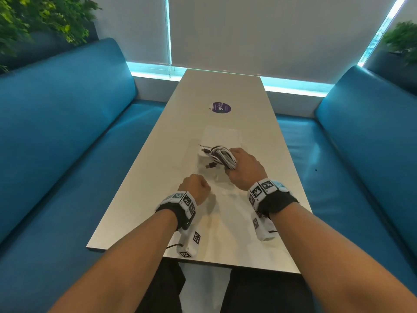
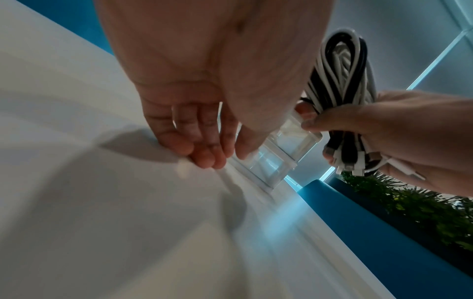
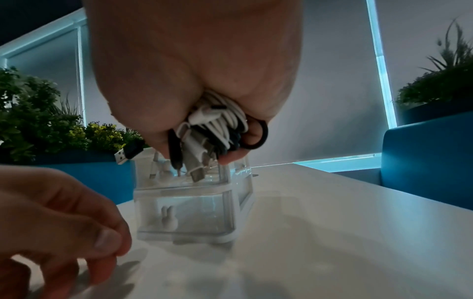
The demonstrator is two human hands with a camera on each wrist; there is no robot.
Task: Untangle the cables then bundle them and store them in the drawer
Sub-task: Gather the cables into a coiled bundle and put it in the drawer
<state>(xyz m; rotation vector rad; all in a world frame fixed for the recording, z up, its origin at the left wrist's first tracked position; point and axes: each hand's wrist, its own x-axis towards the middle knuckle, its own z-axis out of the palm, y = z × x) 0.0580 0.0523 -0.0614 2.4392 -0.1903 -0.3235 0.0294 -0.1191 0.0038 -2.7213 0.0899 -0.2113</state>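
A bundle of black and white cables (image 1: 222, 155) (image 2: 340, 66) (image 3: 222, 121) is gripped in my right hand (image 1: 244, 168) (image 2: 396, 125) (image 3: 192, 60), just above the front of a clear two-tier drawer unit (image 1: 222, 136) (image 2: 279, 159) (image 3: 194, 212). Plug ends hang from the fist down to the top drawer; a black USB plug (image 3: 128, 154) sticks out to the left. A black elastic band (image 3: 258, 141) loops round a finger. My left hand (image 1: 196, 185) (image 2: 194, 121) (image 3: 51, 212) hovers near the table in front of the unit, fingers loosely curled, holding nothing. I cannot tell whether the top drawer is pulled out.
The white table (image 1: 259, 222) runs away from me, with a round purple sticker (image 1: 221, 108) beyond the drawers. Teal sofas stand on the left (image 1: 67, 132) and right (image 1: 361, 143). Plants (image 1: 45, 16) sit behind them. The table's near edge (image 1: 191, 260) is at my lap.
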